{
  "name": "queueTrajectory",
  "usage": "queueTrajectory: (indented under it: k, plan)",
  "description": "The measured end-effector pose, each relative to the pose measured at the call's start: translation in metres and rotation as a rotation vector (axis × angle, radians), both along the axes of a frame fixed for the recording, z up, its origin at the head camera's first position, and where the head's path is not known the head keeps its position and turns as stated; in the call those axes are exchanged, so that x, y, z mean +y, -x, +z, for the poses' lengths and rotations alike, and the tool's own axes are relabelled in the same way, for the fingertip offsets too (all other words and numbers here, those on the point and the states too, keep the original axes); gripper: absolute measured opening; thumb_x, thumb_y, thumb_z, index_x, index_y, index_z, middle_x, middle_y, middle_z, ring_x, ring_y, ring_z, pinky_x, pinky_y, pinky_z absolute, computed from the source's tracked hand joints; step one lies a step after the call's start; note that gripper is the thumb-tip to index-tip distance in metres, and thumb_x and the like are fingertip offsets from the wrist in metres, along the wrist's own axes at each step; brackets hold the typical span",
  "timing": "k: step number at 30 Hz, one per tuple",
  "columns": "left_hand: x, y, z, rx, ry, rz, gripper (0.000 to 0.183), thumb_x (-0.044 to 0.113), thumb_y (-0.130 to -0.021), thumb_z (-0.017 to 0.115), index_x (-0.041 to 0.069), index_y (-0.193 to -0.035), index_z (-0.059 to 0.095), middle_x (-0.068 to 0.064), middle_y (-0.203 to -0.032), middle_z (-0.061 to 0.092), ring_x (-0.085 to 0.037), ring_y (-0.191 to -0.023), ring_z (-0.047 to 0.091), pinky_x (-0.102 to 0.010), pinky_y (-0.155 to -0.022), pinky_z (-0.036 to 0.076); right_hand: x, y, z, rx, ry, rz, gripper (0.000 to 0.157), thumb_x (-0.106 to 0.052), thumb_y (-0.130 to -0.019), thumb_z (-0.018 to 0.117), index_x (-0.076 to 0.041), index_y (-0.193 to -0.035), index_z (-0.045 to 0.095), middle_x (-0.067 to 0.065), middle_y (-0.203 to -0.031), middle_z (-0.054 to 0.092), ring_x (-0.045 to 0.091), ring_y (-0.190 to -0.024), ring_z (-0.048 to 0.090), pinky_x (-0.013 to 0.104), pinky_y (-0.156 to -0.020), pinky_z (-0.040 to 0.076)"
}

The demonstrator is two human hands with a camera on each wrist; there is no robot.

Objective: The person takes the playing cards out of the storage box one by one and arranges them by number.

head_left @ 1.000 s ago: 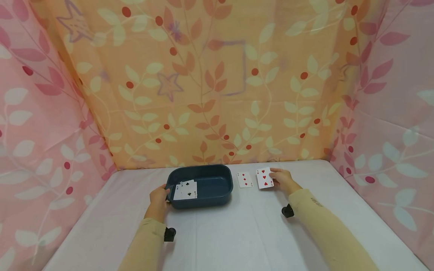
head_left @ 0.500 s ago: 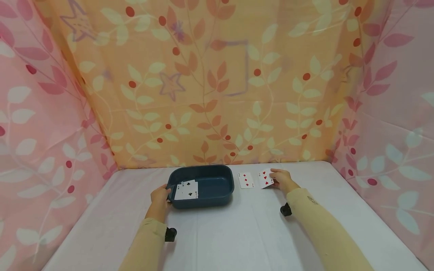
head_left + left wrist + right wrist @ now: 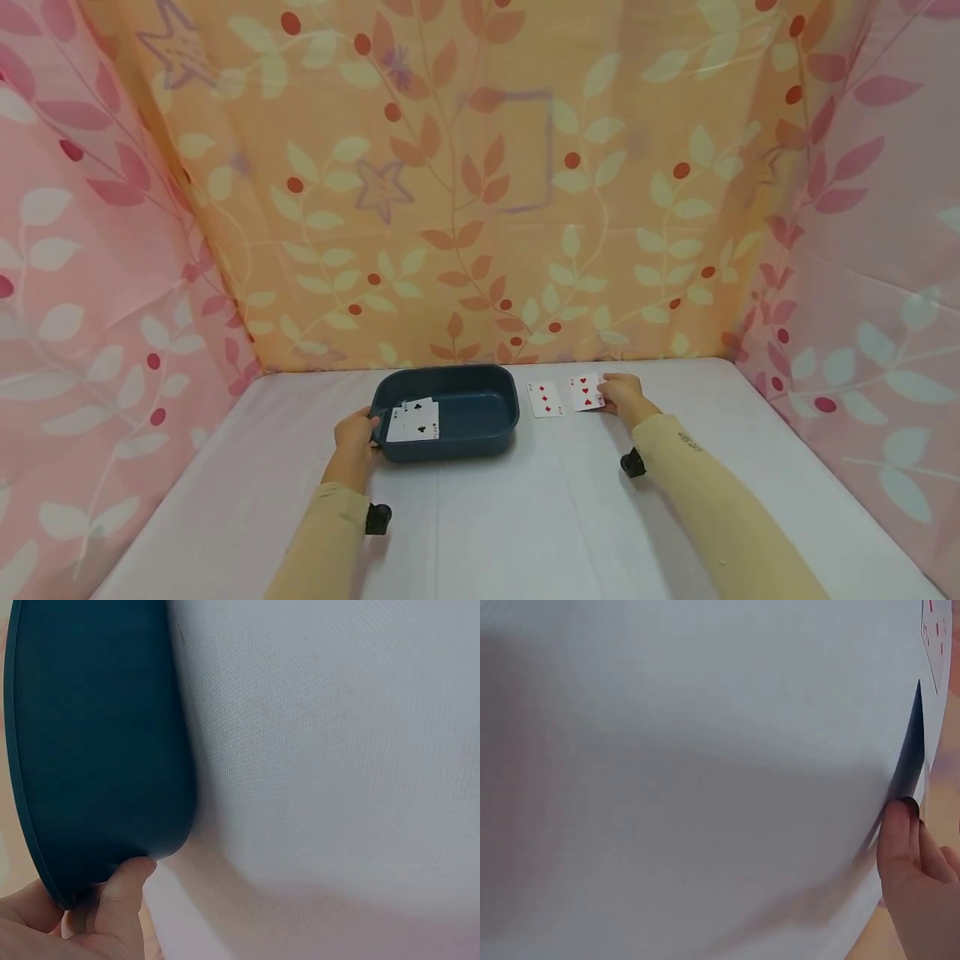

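My left hand (image 3: 352,437) grips the left end of a dark blue rectangular tub (image 3: 453,452); the left wrist view shows the thumb against the tub's outer wall (image 3: 105,742). Between the fingers and thumb of my right hand (image 3: 628,400) is a hearts playing card (image 3: 584,392), pinched at its right edge. The right wrist view catches the card's dark underside (image 3: 910,754), tilted off the white cloth. Just left of it a diamonds playing card (image 3: 545,400) lies face up. Overlapping club cards (image 3: 412,422) sit inside the tub at its left.
A white cloth (image 3: 502,517) covers the table. Behind it hangs an orange patterned curtain (image 3: 450,250), with pink patterned curtains (image 3: 877,250) along both sides. The tub stands near the table's back edge.
My right hand has tipped the hearts card and lowered it closer to the cloth, still pinching its edge. The left hand and tub keep their places; the head view has shifted slightly.
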State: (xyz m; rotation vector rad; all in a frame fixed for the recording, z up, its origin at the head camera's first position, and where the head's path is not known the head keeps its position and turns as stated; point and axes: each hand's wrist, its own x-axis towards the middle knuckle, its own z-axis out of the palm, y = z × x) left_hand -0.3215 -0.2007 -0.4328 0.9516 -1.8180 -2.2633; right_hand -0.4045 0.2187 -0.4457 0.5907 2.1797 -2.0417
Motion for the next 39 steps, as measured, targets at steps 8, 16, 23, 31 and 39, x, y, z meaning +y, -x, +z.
queueTrajectory:
  k: [8,16,23,31,39]
  plan:
    - [-0.005,0.002,-0.003,-0.028,0.014,-0.005,0.051,-0.006,-0.1,0.038,0.003,-0.15,0.032,-0.022,-0.156,0.025,-0.037,-0.141,0.028,-0.056,-0.11,0.026,0.0,0.008,-0.013,0.044,-0.078,0.012,0.055,0.019,-0.083,0.047,0.016,-0.137,0.04,0.028,-0.122,0.052,0.014,-0.07,0.056,0.022,-0.057,0.051]
    - [-0.001,0.0,-0.004,-0.009,0.034,-0.006,0.049,-0.004,-0.101,0.037,0.001,-0.15,0.032,-0.024,-0.154,0.027,-0.037,-0.139,0.031,-0.056,-0.109,0.027,0.004,0.009,-0.011,0.055,-0.243,0.045,0.045,0.018,-0.078,0.052,0.019,-0.123,0.052,0.03,-0.115,0.052,0.02,-0.073,0.055,0.02,-0.053,0.048]
    - [-0.001,0.002,-0.002,-0.011,0.013,-0.006,0.051,-0.005,-0.1,0.037,0.002,-0.15,0.031,-0.023,-0.155,0.026,-0.037,-0.139,0.03,-0.056,-0.11,0.026,0.007,0.008,-0.008,0.051,-0.307,0.071,0.044,0.015,-0.081,0.053,0.017,-0.125,0.052,0.03,-0.121,0.05,0.021,-0.078,0.053,0.02,-0.053,0.047]
    - [-0.002,0.001,-0.002,0.004,0.007,-0.016,0.051,-0.005,-0.1,0.037,0.002,-0.15,0.031,-0.023,-0.155,0.025,-0.036,-0.14,0.029,-0.056,-0.11,0.025,0.011,-0.001,0.003,0.076,-0.376,0.079,0.041,0.008,-0.084,0.052,0.014,-0.125,0.054,0.02,-0.096,0.058,0.012,-0.055,0.051,0.023,-0.05,0.045]
    - [-0.004,0.004,-0.004,0.002,0.009,-0.023,0.052,-0.006,-0.1,0.037,0.001,-0.15,0.03,-0.023,-0.155,0.025,-0.036,-0.14,0.029,-0.056,-0.11,0.025,0.012,-0.013,0.012,0.083,-0.216,0.026,0.045,0.006,-0.086,0.056,0.01,-0.131,0.053,0.024,-0.109,0.062,0.016,-0.074,0.061,0.028,-0.06,0.054]
